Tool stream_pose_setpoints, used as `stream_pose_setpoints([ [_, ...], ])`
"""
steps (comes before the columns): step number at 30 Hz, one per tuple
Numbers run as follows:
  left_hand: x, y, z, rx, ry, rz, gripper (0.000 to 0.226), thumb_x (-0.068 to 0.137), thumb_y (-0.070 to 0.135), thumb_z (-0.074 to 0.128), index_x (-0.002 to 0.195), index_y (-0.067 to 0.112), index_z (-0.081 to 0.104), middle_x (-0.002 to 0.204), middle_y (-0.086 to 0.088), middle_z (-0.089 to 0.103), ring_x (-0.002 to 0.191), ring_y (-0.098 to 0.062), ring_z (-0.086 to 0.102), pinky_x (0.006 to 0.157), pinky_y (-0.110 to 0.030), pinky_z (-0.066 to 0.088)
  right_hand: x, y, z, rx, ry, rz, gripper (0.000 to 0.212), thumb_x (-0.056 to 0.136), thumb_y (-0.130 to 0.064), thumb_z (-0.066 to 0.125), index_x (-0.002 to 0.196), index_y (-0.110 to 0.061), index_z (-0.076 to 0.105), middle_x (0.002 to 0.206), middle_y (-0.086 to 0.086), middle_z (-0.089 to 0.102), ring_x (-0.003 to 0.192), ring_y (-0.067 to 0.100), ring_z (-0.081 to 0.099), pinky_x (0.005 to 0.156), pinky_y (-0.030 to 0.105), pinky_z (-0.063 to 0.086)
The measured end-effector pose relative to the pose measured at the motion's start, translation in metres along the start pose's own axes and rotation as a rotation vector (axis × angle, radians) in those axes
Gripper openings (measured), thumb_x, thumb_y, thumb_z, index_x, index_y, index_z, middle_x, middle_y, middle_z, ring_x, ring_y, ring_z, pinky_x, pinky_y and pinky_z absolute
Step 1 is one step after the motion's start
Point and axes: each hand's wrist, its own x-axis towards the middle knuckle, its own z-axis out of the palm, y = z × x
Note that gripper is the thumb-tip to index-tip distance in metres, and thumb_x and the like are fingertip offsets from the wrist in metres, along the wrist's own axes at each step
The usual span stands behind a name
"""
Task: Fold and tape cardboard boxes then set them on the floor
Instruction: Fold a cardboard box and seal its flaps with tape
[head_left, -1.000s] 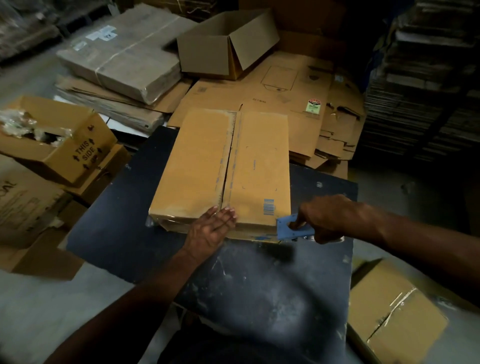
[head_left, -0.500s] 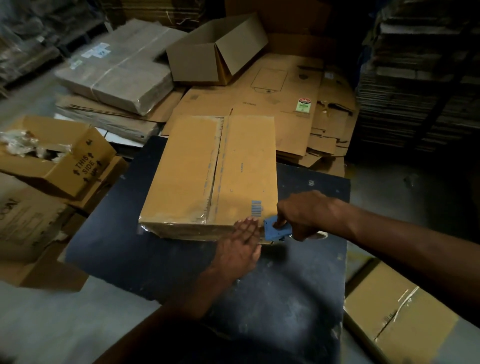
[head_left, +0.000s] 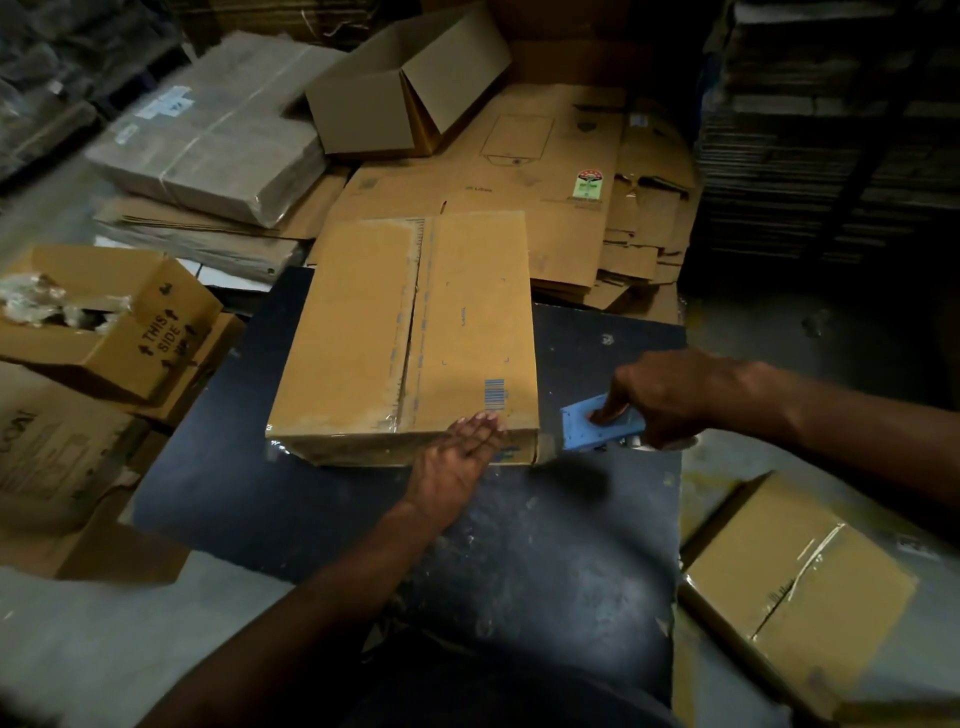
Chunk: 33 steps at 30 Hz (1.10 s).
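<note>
Two hands worked at the near edge of the cardboard box (head_left: 410, 338), which lay flaps-closed on the dark bench (head_left: 545, 561), its centre seam running away from the viewer. That box serves as the landmark throughout.

Left of the box, an open carton (head_left: 130, 332) marked THIS SIDE held something pale and crumpled that was too dim to identify. At the box's near edge, toward its right corner, the left hand (head_left: 457, 457) lay flat with fingers straight, pressing the top and front face. If that pressure eased, the box would probably skid across the bench under the pull of the tape, and the strip could wrinkle or lift.

Just right of the box's near right corner, the right hand (head_left: 670, 400) had its grip clamped around the blue tape dispenser (head_left: 597, 423), one finger pressed on its top. A short, blurred length of tape (head_left: 545, 447) seemed to bridge corner and dispenser; a poor tear there might peel the strip back off the cardboard. The roll and cutting edge were hidden under the hand.

Right of the box and lower, a taped box (head_left: 789, 587) sat on the floor, partly cut off by the bench. How well the tape had stuck could not be judged in the dimness.
</note>
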Motion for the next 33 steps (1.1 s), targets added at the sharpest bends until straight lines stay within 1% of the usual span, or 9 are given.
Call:
stream_pose_setpoints([
  [6,-0.001,0.002,-0.002,-0.046,0.018,-0.007,0.097,0.042,-0.016,0.094,0.132,0.007,0.069,0.136,-0.013,0.066,0.121,-0.028,0.068,0.104,-0.040,0.045,-0.028,0.027,0.008,0.007,-0.025,0.065,0.065,0.095,-0.032,0.070,0.151,-0.043,0.039,0.136,-0.004,0.053,0.096,0.008,0.042,0.079,0.023,0.037],
  [10,0.000,0.003,-0.003,-0.079,0.007,-0.019,0.092,0.043,-0.008,0.098,0.130,0.007,0.070,0.134,-0.012,0.067,0.119,-0.028,0.069,0.102,-0.043,0.052,-0.019,0.027,0.023,0.011,-0.036,0.057,0.064,0.096,-0.027,0.069,0.152,-0.040,0.040,0.141,-0.002,0.051,0.117,0.015,0.052,0.083,0.025,0.038],
  [12,0.001,0.005,-0.001,-0.088,0.040,-0.010,0.069,0.064,0.001,0.093,0.129,0.007,0.070,0.137,-0.009,0.063,0.119,-0.027,0.069,0.095,-0.048,0.059,-0.002,0.024,0.035,0.040,-0.039,0.043,0.064,0.095,-0.024,0.069,0.151,-0.040,0.043,0.141,-0.002,0.051,0.122,0.017,0.052,0.086,0.027,0.041],
  [14,0.002,0.008,-0.004,-0.067,0.057,-0.012,0.042,0.091,0.024,0.068,0.130,0.008,0.070,0.140,-0.005,0.055,0.121,-0.025,0.068,0.093,-0.048,0.061,0.015,0.021,0.048,0.084,-0.048,0.018,0.065,0.094,-0.024,0.071,0.150,-0.042,0.044,0.142,-0.002,0.051,0.124,0.019,0.053,0.096,0.032,0.047],
  [16,0.005,0.013,-0.014,-0.026,-0.029,-0.073,0.055,0.094,0.047,0.051,0.129,0.010,0.071,0.137,-0.007,0.064,0.120,-0.024,0.069,0.094,-0.046,0.061,0.029,0.019,0.058,0.136,-0.041,0.004,0.064,0.093,-0.025,0.071,0.149,-0.042,0.045,0.142,-0.001,0.052,0.125,0.021,0.052,0.101,0.037,0.049],
  [21,0.026,0.017,-0.039,0.088,-0.052,-0.015,0.064,0.085,0.064,0.053,0.123,0.017,0.074,0.119,-0.005,0.076,0.102,-0.025,0.074,0.088,-0.042,0.060,0.044,0.013,0.066,0.239,0.006,-0.003,0.054,0.095,-0.034,0.070,0.145,-0.033,0.050,0.141,-0.001,0.055,0.127,0.024,0.053,0.102,0.038,0.046],
  [24,0.043,0.006,-0.040,0.045,-0.077,0.158,0.067,0.087,0.068,0.055,0.134,0.021,0.067,0.136,-0.007,0.066,0.121,-0.028,0.065,0.103,-0.046,0.053,0.051,0.011,0.067,0.252,0.020,-0.027,0.051,0.097,-0.039,0.067,0.145,-0.031,0.052,0.139,0.000,0.058,0.124,0.024,0.056,0.103,0.041,0.049],
  [27,0.065,-0.002,-0.040,0.092,-0.180,0.312,0.072,0.088,0.075,0.050,0.137,0.025,0.065,0.154,-0.012,0.052,0.143,-0.029,0.048,0.119,-0.050,0.036,0.055,0.006,0.065,0.256,0.044,-0.047,0.048,0.098,-0.040,0.065,0.144,-0.030,0.054,0.138,0.000,0.060,0.122,0.024,0.059,0.101,0.040,0.051],
  [33,0.087,-0.005,-0.047,0.126,-0.302,0.366,0.071,0.086,0.080,0.047,0.136,0.033,0.064,0.156,-0.010,0.048,0.139,-0.028,0.050,0.116,-0.045,0.036,0.065,0.003,0.057,0.294,0.044,0.003,0.049,0.099,-0.049,0.061,0.140,-0.024,0.058,0.131,0.003,0.064,0.118,0.026,0.062,0.096,0.046,0.052],
])
